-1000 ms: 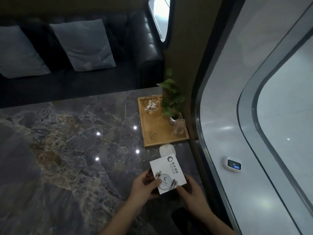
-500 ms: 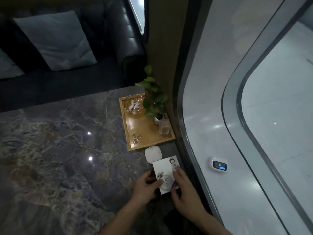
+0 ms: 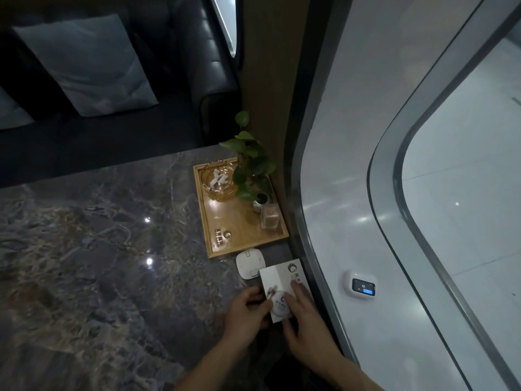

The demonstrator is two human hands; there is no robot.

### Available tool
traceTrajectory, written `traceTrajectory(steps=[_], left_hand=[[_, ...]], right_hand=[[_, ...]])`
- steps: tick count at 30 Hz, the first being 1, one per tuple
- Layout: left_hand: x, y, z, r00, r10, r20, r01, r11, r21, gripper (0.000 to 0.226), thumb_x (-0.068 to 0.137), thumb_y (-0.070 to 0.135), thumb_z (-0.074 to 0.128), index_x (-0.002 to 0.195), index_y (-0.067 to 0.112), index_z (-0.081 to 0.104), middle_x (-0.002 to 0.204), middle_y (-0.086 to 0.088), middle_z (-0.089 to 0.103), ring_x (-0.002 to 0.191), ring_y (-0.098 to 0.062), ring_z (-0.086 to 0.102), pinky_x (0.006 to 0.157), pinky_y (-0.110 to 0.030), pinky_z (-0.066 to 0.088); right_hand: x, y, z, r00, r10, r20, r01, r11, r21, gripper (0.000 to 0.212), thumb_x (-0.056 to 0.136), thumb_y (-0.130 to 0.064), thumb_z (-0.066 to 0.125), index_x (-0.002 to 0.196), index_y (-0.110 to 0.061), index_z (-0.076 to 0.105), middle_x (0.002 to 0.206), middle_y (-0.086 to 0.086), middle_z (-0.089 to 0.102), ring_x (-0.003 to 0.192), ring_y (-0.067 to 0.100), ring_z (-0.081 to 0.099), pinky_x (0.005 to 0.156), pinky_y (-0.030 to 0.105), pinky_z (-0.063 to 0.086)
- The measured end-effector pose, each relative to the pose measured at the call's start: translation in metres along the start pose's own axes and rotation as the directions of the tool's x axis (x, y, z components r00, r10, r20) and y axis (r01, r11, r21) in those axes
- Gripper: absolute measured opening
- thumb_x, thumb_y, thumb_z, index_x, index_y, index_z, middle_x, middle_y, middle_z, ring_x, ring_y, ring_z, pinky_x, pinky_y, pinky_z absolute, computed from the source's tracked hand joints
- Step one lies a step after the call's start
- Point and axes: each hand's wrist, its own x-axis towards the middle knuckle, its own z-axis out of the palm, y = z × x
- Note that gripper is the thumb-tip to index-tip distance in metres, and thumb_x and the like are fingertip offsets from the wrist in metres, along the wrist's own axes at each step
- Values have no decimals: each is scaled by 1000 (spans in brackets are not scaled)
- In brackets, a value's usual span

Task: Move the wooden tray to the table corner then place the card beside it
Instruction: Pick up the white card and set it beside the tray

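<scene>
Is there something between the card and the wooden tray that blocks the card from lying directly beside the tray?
Yes. A small white square device lies on the table between the card and the wooden tray, at the tray's near edge; the card's corner overlaps it.

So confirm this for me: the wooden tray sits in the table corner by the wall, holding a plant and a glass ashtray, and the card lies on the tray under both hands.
One part is wrong. The head view shows the card on the table, just in front of the wooden tray, not on it. Left hand and right hand are on it. The plant and glass ashtray are right.
</scene>
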Motion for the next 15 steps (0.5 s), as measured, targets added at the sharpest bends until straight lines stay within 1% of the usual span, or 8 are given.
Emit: traceTrajectory(steps=[2,3,8,10,11,12,13,15], left_hand=[[-1,2,1,1000,8,9,-7,999,-37,27,84,1,72,109,10,68,103,-9,73,90,-24,74,77,-48,62],[-2,4,2,1000,12,18,-11,998,-54,23,84,1,72,106,9,69,100,-9,74,87,-23,74,76,-45,63],[-11,8,0,1000,25,13,-23,997,-78,16,88,2,68,102,9,67,101,-13,72,89,-25,73,68,-37,62],[-16,9,-1,999,38,20,-36,997,-66,15,89,2,66,103,9,66,103,-14,71,91,-27,72,71,-40,63],[-19,9,-2,999,42,21,-41,997,-59,15,90,2,65,103,9,66,104,-14,72,93,-28,72,75,-43,63],[-22,9,-2,999,39,20,-38,998,-52,14,91,2,63,104,8,67,104,-14,72,95,-29,72,78,-46,62],[-26,9,-4,999,49,22,-48,997,-61,13,92,2,62,103,9,67,103,-14,73,95,-30,72,80,-47,62],[-31,7,-9,998,56,17,-55,996,-67,13,93,3,60,100,10,69,102,-13,73,95,-30,71,78,-45,62]], right_hand=[[0,-1,1,1000,14,20,-14,1000,-3,55,88,-19,45,143,-17,41,158,-3,19,148,13,6,121,28,12],[0,-1,1,1000,15,24,-15,1000,-12,56,87,-21,44,142,-17,42,158,-3,20,148,14,7,121,31,13],[-1,-8,-1,1000,-20,16,21,998,-64,51,91,-20,48,142,-21,43,148,-16,20,146,10,7,120,28,8],[-2,-12,-2,998,-34,43,37,997,-63,51,88,-20,49,139,-20,47,152,-10,28,146,14,15,122,33,14],[-2,-14,-2,997,-64,44,66,996,-57,49,86,-19,50,134,-19,52,150,-4,37,143,16,26,120,35,21],[-2,-15,-3,995,-94,37,96,995,-37,44,83,-17,52,127,-18,58,141,-2,46,135,15,37,117,30,28],[-3,-21,-7,993,-120,18,121,992,-21,38,81,-12,54,118,-17,62,130,-5,51,124,10,45,111,18,30],[-5,-32,-14,988,-157,-10,157,988,-1,28,82,-6,56,107,-13,68,113,-13,47,106,-2,46,96,-5,23]])
